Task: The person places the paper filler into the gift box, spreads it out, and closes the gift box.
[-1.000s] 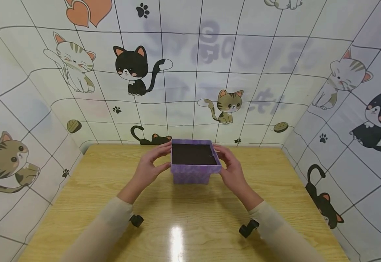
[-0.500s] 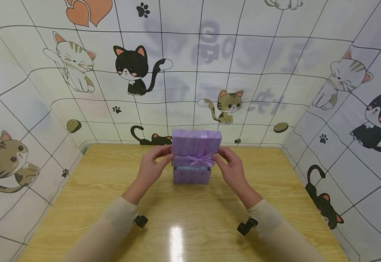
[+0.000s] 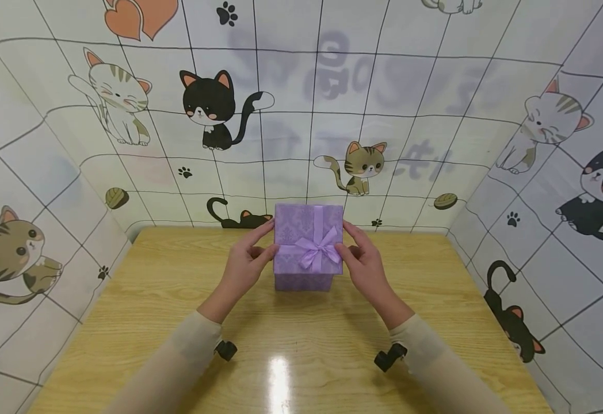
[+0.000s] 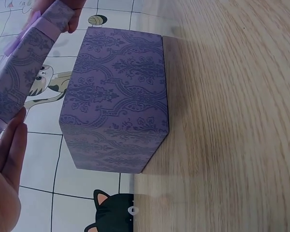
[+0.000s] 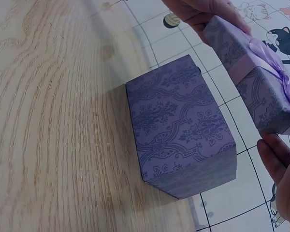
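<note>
A purple patterned gift box (image 3: 303, 282) stands on the table near the back wall. Its square lid (image 3: 293, 224), with a lilac ribbon and bow (image 3: 318, 248) on top, hangs above it. Both wrist views show a gap between the lid (image 4: 26, 65) and the box (image 4: 118, 82). My left hand (image 3: 244, 261) pinches the lid's left side between thumb and fingers. On the opposite side my right hand (image 3: 367, 259) grips it the same way. From the right wrist, the box (image 5: 181, 113) shows its patterned sides; the lid covers its inside in the head view.
The wooden table (image 3: 177, 259) runs up to a backdrop (image 3: 291, 103) printed with cats and grid lines. The backdrop also rises on the left and right. A small black camera (image 3: 226, 350) sits at the left wrist, another camera (image 3: 390, 357) at the right.
The lid has turned over from showing its dark inside to showing its ribboned top. It now hangs over the box, hiding the pale filling seen half a second ago.
</note>
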`<state>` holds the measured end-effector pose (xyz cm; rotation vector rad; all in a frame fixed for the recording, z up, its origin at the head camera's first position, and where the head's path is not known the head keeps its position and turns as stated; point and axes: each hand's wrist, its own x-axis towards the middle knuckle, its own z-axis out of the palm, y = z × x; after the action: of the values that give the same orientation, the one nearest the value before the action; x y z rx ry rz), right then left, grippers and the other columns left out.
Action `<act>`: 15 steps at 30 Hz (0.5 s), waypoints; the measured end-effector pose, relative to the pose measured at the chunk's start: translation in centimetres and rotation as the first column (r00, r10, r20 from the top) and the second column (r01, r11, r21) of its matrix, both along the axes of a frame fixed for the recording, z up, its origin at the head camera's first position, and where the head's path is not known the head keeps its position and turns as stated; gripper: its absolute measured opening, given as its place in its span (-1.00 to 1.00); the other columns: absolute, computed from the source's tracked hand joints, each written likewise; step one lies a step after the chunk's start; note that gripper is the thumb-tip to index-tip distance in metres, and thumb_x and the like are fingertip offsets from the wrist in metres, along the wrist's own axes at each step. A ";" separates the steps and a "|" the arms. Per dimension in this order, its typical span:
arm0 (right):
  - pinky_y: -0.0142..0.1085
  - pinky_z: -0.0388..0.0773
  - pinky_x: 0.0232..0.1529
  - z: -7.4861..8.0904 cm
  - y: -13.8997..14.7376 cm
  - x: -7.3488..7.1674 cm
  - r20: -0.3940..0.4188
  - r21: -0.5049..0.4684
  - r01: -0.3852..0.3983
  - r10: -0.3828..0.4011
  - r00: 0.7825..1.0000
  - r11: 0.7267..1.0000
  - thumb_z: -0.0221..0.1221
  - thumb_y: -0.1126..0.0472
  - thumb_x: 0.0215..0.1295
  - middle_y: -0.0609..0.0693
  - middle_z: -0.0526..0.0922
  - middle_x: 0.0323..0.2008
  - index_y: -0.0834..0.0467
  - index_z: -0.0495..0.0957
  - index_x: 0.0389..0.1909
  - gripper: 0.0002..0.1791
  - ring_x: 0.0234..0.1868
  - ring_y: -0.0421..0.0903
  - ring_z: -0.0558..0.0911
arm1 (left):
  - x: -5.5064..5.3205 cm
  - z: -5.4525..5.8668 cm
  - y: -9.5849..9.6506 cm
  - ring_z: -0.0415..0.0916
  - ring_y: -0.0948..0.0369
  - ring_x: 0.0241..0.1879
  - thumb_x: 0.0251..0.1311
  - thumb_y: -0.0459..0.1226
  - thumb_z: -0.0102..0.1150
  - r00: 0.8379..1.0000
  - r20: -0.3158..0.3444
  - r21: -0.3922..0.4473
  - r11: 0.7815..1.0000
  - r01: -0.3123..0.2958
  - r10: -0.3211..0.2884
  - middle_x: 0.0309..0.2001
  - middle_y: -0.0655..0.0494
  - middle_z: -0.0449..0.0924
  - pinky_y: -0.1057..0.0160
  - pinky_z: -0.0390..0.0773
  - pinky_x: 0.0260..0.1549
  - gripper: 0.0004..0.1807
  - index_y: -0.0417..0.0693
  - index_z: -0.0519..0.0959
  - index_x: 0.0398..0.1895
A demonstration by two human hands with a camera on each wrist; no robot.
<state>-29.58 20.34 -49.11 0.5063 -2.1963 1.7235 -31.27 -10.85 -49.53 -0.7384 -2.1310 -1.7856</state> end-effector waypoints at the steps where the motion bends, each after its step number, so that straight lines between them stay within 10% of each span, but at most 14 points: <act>1: -0.40 0.57 -0.39 0.0 0.0 0.0 0.004 0.003 -0.007 0.007 1.000 1.000 0.26 0.33 0.65 -0.03 0.45 0.59 -0.03 0.40 0.70 -0.32 -0.26 -0.19 0.76 | 0.0 0.0 0.0 0.83 0.19 -0.30 0.55 -0.35 0.36 1.000 0.004 -0.003 1.000 0.004 -0.004 0.60 0.10 0.46 0.37 0.58 -0.47 -0.36 0.05 0.50 0.65; 15: -0.35 0.55 -0.34 0.1 0.9 0.2 0.111 0.046 -0.124 0.118 0.987 0.991 0.31 0.32 0.61 0.04 0.40 0.58 -0.17 0.18 0.80 -0.11 -0.23 -0.17 0.66 | -0.2 -0.1 -1.1 0.83 0.15 -0.21 0.46 -0.37 0.46 0.993 0.067 -0.073 0.992 0.105 -0.100 0.68 0.21 0.34 0.30 0.72 -0.29 -0.15 0.19 0.35 0.75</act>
<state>-29.35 21.27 -48.96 0.5840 -2.3353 1.7976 -31.44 -11.91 -49.67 -0.8348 -2.2520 -1.8094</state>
